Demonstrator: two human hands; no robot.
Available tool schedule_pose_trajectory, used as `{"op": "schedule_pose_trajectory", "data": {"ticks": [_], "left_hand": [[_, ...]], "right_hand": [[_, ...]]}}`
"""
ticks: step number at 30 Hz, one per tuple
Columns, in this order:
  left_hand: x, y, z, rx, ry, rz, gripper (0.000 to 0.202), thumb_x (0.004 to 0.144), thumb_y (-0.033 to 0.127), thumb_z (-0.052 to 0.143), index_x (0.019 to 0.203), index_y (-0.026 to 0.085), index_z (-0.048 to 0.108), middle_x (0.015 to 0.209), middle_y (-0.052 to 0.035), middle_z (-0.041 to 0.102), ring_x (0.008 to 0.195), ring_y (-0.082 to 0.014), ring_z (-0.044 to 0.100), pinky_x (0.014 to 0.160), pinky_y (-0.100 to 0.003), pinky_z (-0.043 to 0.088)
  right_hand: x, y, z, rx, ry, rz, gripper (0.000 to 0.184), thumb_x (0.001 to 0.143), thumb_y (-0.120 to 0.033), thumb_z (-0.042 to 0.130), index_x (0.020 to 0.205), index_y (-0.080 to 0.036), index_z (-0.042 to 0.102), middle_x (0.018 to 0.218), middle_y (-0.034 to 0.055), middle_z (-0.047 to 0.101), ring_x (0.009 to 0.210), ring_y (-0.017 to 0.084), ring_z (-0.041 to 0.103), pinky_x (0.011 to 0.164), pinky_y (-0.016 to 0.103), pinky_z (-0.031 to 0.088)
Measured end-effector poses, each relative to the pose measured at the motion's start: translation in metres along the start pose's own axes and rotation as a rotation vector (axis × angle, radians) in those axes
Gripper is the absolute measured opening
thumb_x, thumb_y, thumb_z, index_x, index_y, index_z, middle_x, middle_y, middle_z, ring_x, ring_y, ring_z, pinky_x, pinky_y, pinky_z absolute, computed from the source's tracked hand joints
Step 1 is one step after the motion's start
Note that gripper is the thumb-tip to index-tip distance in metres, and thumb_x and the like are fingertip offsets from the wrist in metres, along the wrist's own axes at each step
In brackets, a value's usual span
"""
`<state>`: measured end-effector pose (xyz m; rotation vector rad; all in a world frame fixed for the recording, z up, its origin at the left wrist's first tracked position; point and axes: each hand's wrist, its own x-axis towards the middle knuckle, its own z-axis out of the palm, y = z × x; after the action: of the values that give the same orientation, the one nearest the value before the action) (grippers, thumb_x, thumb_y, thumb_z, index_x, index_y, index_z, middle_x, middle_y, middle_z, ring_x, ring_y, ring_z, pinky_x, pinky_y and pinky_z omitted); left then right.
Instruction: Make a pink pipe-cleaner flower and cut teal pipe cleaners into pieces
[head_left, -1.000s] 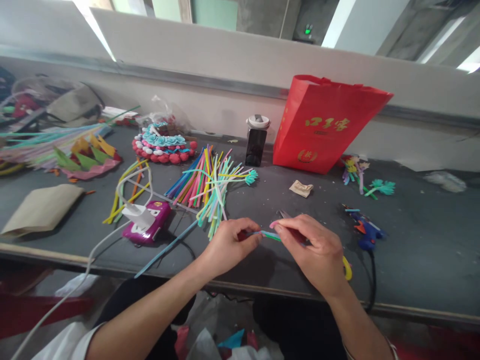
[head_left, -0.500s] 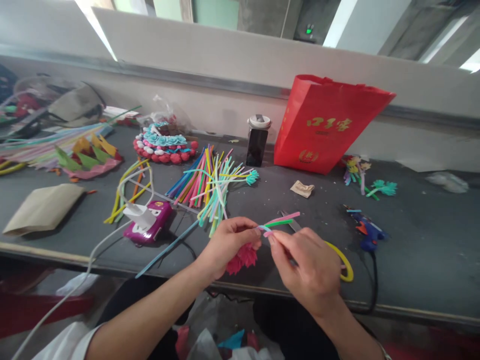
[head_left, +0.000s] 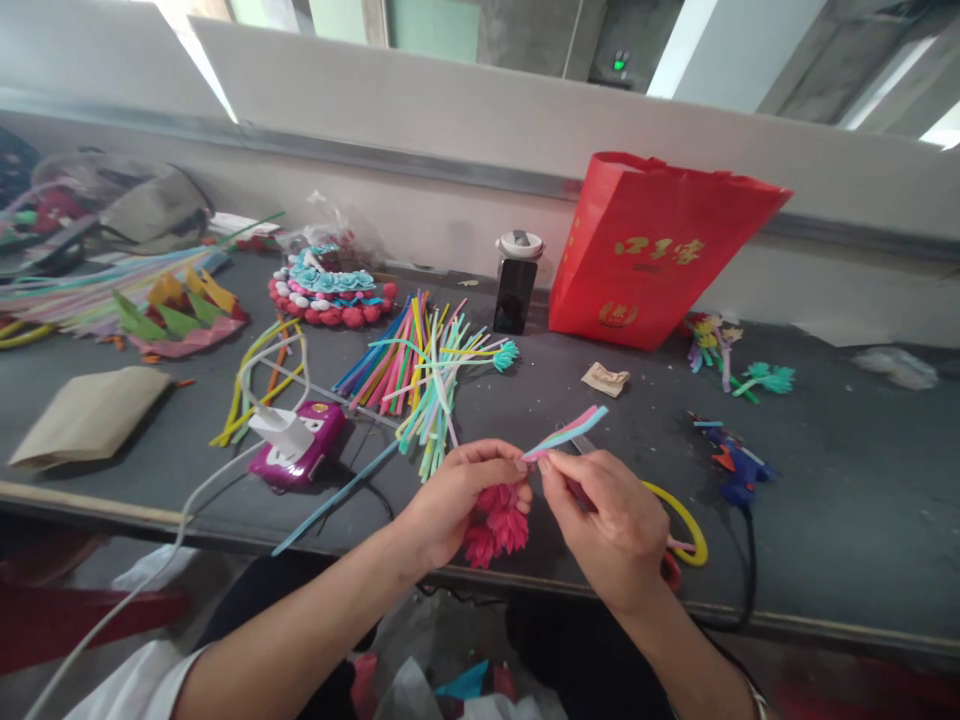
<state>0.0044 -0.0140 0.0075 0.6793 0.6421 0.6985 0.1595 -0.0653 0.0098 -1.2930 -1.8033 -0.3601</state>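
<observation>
My left hand (head_left: 469, 495) is closed around the base of a small bundle of pipe cleaners (head_left: 566, 432), pink, green and light blue, pointing up to the right. Below its fingers hang deep pink flowers (head_left: 496, 530) with pointed petals; their stems are hidden by the hand. With thumb and forefinger, my right hand (head_left: 604, 520) pinches a pink pipe cleaner where it meets the bundle. Partly under the right hand lies a pair of scissors (head_left: 583, 443), of which a blade shows. A yellow ring-shaped piece (head_left: 694, 530) rests beside that wrist.
Many coloured pipe cleaners (head_left: 401, 365) lie behind my hands. A purple power strip (head_left: 315, 450) with a white plug stands left. Right is a blue glue gun (head_left: 739, 470). A black bottle (head_left: 516, 290) and a red bag (head_left: 652, 260) stand at the back.
A light blue pipe cleaner, bent between my fingertips before, now lies straight along the pink and green ones. The pink flowers show more, slightly lower and to the right.
</observation>
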Motion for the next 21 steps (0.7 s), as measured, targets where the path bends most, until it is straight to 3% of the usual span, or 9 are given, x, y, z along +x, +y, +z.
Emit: {"op": "schedule_pose_trajectory", "data": {"ticks": [4, 11, 16, 21], "left_hand": [[-0.0012, 0.0008, 0.0006, 0.003, -0.030, 0.004, 0.016, 0.073, 0.023, 0.074, 0.083, 0.013, 0.066, 0.067, -0.0046, 0.069, 0.061, -0.0138, 0.065, 0.064, -0.023, 0.051], [-0.0019, 0.0026, 0.0012, 0.041, -0.009, 0.007, 0.028, 0.081, 0.039, 0.070, 0.078, 0.012, 0.065, 0.067, -0.0052, 0.067, 0.059, -0.0127, 0.063, 0.060, -0.022, 0.050], [-0.0007, 0.0045, -0.0013, 0.017, 0.045, 0.009, 0.020, 0.074, 0.029, 0.076, 0.077, 0.012, 0.067, 0.064, -0.0040, 0.067, 0.056, -0.0113, 0.062, 0.057, -0.020, 0.048], [0.0007, 0.0070, -0.0035, 0.051, 0.080, 0.060, 0.015, 0.074, 0.026, 0.072, 0.074, 0.012, 0.068, 0.057, -0.0033, 0.065, 0.051, -0.0103, 0.059, 0.055, -0.020, 0.046]], "right_hand": [[-0.0031, 0.0054, 0.0047, 0.000, -0.003, 0.023, 0.008, 0.091, -0.013, 0.061, 0.091, -0.020, 0.066, 0.070, 0.0007, 0.066, 0.064, 0.013, 0.061, 0.064, 0.024, 0.047], [-0.0053, 0.0105, 0.0064, -0.181, -0.039, -0.201, 0.015, 0.089, -0.010, 0.063, 0.103, -0.017, 0.065, 0.068, 0.0015, 0.064, 0.063, 0.014, 0.057, 0.062, 0.027, 0.044], [-0.0039, 0.0114, 0.0069, -0.169, -0.082, -0.307, 0.021, 0.089, -0.010, 0.062, 0.109, -0.016, 0.066, 0.070, 0.0024, 0.066, 0.064, 0.016, 0.059, 0.062, 0.028, 0.044], [-0.0021, 0.0093, 0.0105, 0.045, -0.154, -0.162, 0.016, 0.092, -0.013, 0.060, 0.104, -0.016, 0.069, 0.076, 0.0044, 0.069, 0.070, 0.015, 0.064, 0.067, 0.026, 0.049]]}}
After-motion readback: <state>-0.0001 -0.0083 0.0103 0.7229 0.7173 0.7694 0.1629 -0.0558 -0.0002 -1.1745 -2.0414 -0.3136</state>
